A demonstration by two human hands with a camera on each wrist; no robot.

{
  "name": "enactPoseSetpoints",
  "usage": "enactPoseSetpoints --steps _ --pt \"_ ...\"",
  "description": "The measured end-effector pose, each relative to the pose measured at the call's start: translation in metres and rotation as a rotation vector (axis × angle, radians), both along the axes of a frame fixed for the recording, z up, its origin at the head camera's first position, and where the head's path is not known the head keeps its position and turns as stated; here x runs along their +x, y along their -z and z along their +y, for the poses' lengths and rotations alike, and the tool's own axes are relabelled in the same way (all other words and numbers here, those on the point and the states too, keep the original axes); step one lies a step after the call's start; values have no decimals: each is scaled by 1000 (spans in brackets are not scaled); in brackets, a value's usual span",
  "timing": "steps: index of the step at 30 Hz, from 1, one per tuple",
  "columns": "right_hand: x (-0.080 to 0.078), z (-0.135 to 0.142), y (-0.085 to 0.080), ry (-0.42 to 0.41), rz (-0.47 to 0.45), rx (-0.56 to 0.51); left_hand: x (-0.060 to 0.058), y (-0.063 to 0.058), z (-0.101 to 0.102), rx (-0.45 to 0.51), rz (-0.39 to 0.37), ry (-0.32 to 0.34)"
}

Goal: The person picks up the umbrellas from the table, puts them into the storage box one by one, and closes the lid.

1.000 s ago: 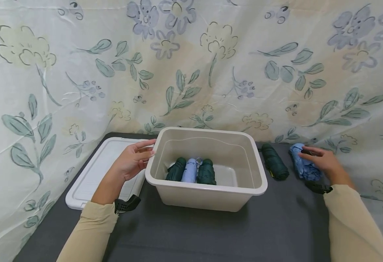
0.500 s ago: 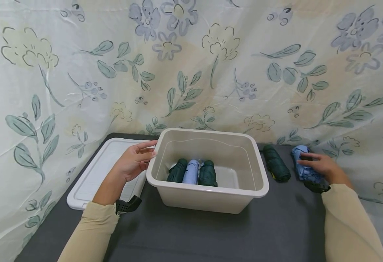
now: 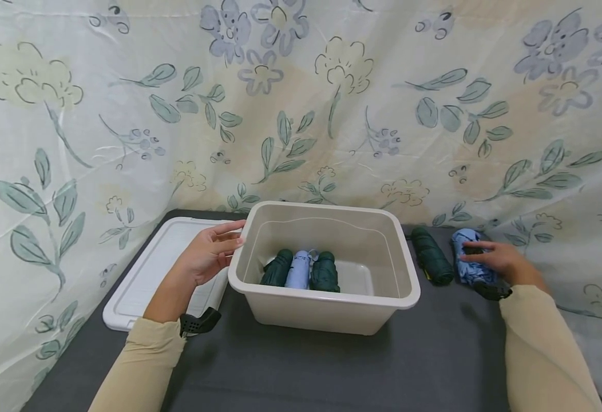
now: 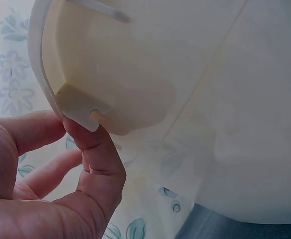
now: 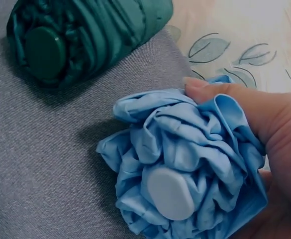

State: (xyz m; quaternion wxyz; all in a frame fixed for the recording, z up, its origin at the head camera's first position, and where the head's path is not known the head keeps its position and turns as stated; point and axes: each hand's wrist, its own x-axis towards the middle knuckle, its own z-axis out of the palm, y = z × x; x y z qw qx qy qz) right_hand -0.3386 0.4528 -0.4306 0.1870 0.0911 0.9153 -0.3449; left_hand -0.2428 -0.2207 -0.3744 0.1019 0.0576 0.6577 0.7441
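Observation:
My left hand [image 3: 205, 254] pinches the left rim of a beige plastic bin [image 3: 321, 313]; the left wrist view has a finger hooked under the rim [image 4: 42, 64]. Inside the bin, a light blue folded umbrella [image 3: 298, 270] lies between two dark green folded umbrellas, one left [image 3: 277, 268] and one right [image 3: 324, 272]. At the right, my right hand [image 3: 507, 263] grips a blue folded umbrella [image 3: 464, 238] on the table. Its crumpled fabric and pale end cap [image 5: 170, 194] face the right wrist camera; the fingers beneath are partly hidden.
Another dark green folded umbrella [image 3: 431, 256] lies between the bin and the gripped one. A white lid [image 3: 151, 274] rests on the dark grey table [image 3: 342, 372] left of the bin. A floral curtain [image 3: 301, 114] hangs behind.
My right hand has shifted slightly left, and the blue umbrella has come a little closer to the green one beside it. The left hand stays on the bin's rim.

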Motion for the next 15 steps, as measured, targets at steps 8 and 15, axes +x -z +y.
enactPoseSetpoints --steps 8,15 --pt "-1 -10 -1 42 75 137 0 4 -1 2 3 -3" --pt "0 -9 1 43 42 131 0 4 0 20 14 0"
